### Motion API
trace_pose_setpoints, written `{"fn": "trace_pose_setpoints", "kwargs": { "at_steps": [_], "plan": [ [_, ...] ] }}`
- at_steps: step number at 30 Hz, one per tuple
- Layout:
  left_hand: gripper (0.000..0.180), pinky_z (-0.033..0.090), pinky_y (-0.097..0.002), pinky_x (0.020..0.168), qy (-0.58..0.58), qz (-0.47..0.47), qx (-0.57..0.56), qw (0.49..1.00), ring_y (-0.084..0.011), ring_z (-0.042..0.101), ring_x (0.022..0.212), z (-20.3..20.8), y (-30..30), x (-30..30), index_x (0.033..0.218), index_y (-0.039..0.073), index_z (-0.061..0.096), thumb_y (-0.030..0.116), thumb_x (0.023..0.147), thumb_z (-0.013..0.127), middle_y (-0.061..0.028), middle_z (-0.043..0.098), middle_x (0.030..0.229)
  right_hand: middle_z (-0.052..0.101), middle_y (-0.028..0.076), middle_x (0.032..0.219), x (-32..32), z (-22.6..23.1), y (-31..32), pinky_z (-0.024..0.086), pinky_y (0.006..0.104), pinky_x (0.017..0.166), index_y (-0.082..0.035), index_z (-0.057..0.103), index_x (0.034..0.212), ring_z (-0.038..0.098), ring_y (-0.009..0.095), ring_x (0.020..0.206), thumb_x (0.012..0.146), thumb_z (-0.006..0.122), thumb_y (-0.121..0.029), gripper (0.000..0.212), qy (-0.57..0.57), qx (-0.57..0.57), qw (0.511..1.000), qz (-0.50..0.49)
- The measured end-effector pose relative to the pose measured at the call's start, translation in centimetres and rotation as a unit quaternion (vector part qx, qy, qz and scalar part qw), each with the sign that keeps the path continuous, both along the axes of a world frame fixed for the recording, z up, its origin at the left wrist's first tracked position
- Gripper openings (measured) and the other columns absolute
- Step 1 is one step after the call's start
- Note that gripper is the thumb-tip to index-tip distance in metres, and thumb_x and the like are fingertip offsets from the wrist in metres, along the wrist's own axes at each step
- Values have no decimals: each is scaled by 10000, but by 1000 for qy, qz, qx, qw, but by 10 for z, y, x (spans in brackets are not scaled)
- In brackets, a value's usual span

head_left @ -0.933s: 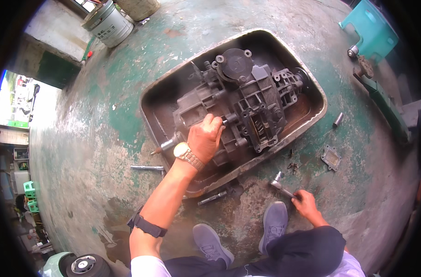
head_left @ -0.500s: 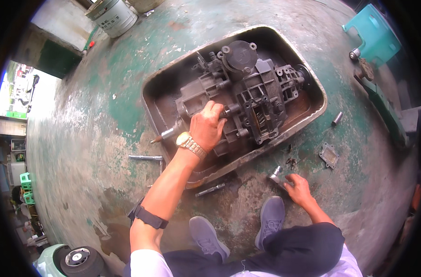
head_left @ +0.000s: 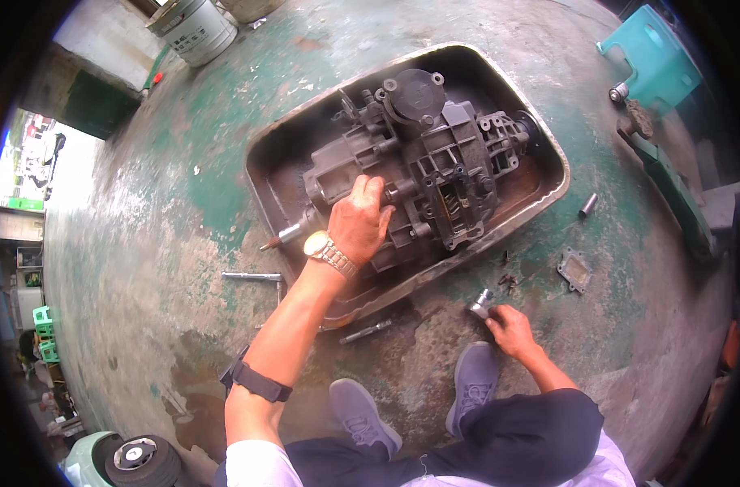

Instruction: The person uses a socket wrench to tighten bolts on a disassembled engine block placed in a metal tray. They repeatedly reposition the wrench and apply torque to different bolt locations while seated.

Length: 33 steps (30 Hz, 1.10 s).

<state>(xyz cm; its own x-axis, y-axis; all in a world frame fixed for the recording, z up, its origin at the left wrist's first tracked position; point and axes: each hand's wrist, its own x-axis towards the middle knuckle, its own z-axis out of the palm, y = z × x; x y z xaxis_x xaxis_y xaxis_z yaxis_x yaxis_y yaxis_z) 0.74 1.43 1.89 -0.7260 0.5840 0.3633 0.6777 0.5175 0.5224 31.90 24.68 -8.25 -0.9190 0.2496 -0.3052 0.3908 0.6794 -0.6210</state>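
A grey metal gearbox [head_left: 402,154] rests inside a worn, rimmed metal tray [head_left: 260,191] on the floor. My left hand [head_left: 358,221], a watch on its wrist, reaches over the casing. Its fingers are curled near a small round fitting [head_left: 393,196]; whatever is between them is hidden. Close to my right shoe, my right hand [head_left: 512,330] has its fingers closed round a ratchet wrench with a shiny socket [head_left: 481,303]. The wrench's handle is mostly covered by that hand.
Several small bolts [head_left: 508,282], a flat cover plate [head_left: 574,269] and a loose socket [head_left: 588,204] lie right of the tray. An extension bar [head_left: 366,331] and an L-shaped wrench [head_left: 252,277] lie on its near side. A turquoise stool [head_left: 654,61] stands far right.
My right hand has taken firmer hold of the ratchet wrench, which has shifted slightly up and left. My left hand stays at the same place on the gearbox.
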Motion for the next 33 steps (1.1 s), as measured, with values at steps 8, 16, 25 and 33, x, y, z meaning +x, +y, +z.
{"fn": "trace_pose_setpoints", "kwargs": {
  "at_steps": [8, 16, 25, 33],
  "plan": [
    [253, 521, -465, 713, -34, -8, -25, 999, -409, 622, 855, -3, 0, -4, 1034, 18, 586, 66, 810, 694, -182, 606, 969, 653, 126, 946, 1, -3, 2, 515, 423, 772, -61, 673, 998, 648, 333, 890, 846, 689, -194, 203, -7, -5, 1000, -6],
    [202, 526, -458, 672, 0, 4, -49, 999, -398, 628, 799, -1, -1, 0, 1001, 20, 573, 76, 838, 679, -179, 595, 949, 645, 122, 929, 5, -8, 4, 513, 418, 773, -62, 680, 996, 646, 330, 880, 852, 684, -201, 200, 0, -10, 1000, -4],
    [251, 523, -460, 698, -8, -5, -58, 998, -394, 630, 832, -3, -1, -3, 1038, 22, 595, 59, 811, 694, -174, 607, 967, 649, 126, 938, 2, -5, 5, 514, 420, 777, -55, 681, 1000, 647, 333, 879, 853, 688, -212, 215, -9, -16, 1000, 8],
    [298, 520, -457, 722, -13, 14, -9, 1000, -384, 628, 834, -3, 0, 2, 1038, 33, 572, 63, 779, 717, -170, 608, 974, 648, 163, 945, -101, 69, 25, 518, 444, 767, -26, 648, 1010, 639, 363, 877, 830, 719, -206, 264, 112, 18, 989, 96]
  ]
}}
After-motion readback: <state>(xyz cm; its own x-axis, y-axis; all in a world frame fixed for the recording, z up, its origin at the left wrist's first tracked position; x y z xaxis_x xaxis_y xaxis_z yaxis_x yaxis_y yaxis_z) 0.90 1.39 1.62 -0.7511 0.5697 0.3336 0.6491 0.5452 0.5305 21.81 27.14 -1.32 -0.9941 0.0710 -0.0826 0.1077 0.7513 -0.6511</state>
